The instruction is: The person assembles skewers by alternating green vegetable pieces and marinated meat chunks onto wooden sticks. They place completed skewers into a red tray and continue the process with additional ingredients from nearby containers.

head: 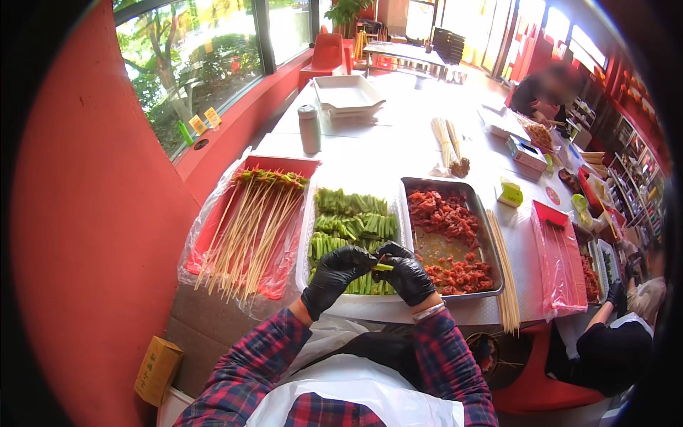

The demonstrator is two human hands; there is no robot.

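My left hand point(340, 275) and my right hand point(408, 275), both in black gloves, meet above the near part of a white plastic basket point(303, 256). A short cut green stalk point(383, 267) is pinched between their fingertips. A small dark reddish bit shows just above it, partly hidden by the fingers. Rows of cut green stalks point(355, 227) fill the basket. Right of it, a metal tray point(499, 267) holds chopped red meat point(443, 213) in a far and a near heap. On the left, a red tray point(288, 161) lined with clear plastic holds skewers point(251, 229) with green and red food at their far ends.
Bare wooden sticks point(501, 267) lie along the metal tray's right side. Beyond stand a grey bottle point(309, 129), stacked white trays point(349, 96) and bundled sticks point(448, 141). A second red tray point(560, 267) lies right. One person point(549, 91) is across the table, another point(613, 336) at right.
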